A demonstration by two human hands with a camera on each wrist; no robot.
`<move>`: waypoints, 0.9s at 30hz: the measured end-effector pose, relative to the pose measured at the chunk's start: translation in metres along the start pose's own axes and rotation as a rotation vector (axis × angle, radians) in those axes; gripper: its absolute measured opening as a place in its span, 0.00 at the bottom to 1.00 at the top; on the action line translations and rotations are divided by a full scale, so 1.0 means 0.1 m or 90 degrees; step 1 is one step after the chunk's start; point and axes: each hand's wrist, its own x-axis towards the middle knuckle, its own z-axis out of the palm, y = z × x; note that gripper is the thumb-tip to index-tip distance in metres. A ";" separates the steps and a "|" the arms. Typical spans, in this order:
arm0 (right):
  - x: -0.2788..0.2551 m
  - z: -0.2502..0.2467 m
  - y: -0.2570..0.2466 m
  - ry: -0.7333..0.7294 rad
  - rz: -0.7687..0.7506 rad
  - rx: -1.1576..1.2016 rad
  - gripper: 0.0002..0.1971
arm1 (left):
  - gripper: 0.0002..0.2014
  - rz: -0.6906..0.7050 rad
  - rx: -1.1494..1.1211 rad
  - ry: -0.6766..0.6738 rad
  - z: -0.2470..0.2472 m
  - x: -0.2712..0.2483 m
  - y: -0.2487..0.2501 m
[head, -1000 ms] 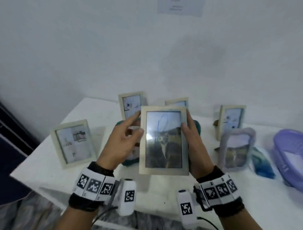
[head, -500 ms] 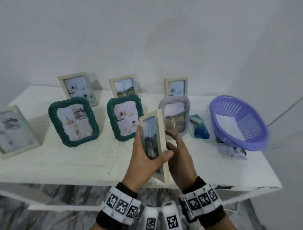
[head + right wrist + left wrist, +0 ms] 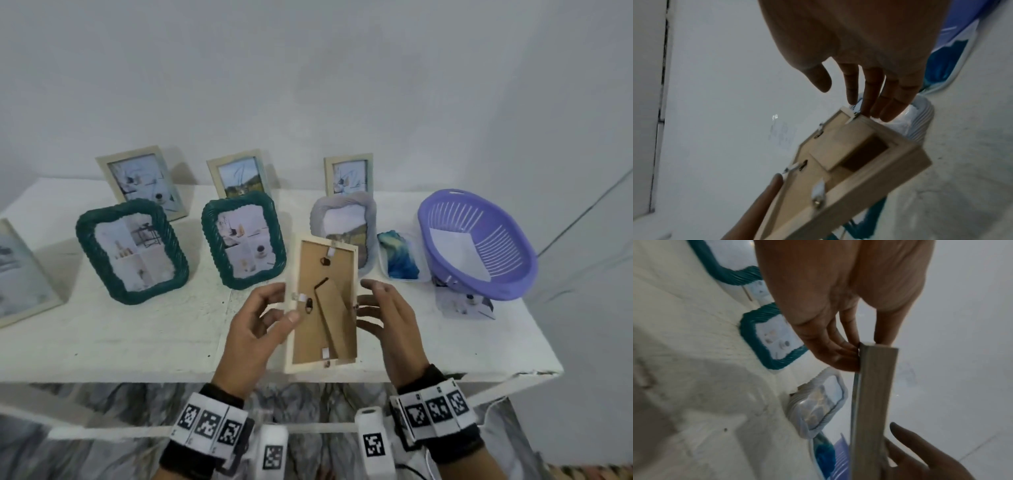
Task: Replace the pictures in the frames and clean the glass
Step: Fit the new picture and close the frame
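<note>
I hold a pale wooden picture frame (image 3: 322, 308) upright above the table's front edge, its brown backing board, folded stand and clips facing me. My left hand (image 3: 284, 308) pinches the frame's left edge, thumb on the back rim and fingers behind; the left wrist view shows those fingers on the frame's edge (image 3: 871, 402). My right hand (image 3: 370, 305) is at the right edge with straight, spread fingers. In the right wrist view its fingertips (image 3: 867, 110) touch the frame's corner (image 3: 849, 162) and the thumb stands apart. The glass side is hidden.
On the white table (image 3: 137, 342) stand two teal frames (image 3: 132, 251) (image 3: 243, 240), a grey frame (image 3: 342, 202), three cream frames behind (image 3: 142, 181) and one at far left (image 3: 20, 274). A blue cloth (image 3: 399, 260) and a purple basket (image 3: 524, 274) with paper are on the right.
The frame has been turned round, from picture side facing me, through edge-on, to back side facing me. My view has shifted right along the table.
</note>
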 end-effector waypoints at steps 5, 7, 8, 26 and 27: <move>0.01 -0.21 0.27 0.008 -0.101 -0.292 0.10 | 0.15 -0.117 0.093 0.084 -0.01 0.07 -0.40; 0.03 -0.30 0.41 0.009 -0.159 -0.426 0.11 | 0.18 -0.132 0.191 0.086 0.05 0.09 -0.56; 0.04 -0.34 0.48 0.001 -0.179 -0.477 0.11 | 0.18 -0.136 0.228 0.092 0.09 0.10 -0.63; 0.28 -0.62 0.68 -0.116 -0.129 -0.698 0.09 | 0.13 -0.078 0.411 0.104 0.37 0.23 -1.06; 0.29 -0.62 0.67 -0.125 -0.119 -0.696 0.09 | 0.13 -0.078 0.410 0.103 0.37 0.23 -1.07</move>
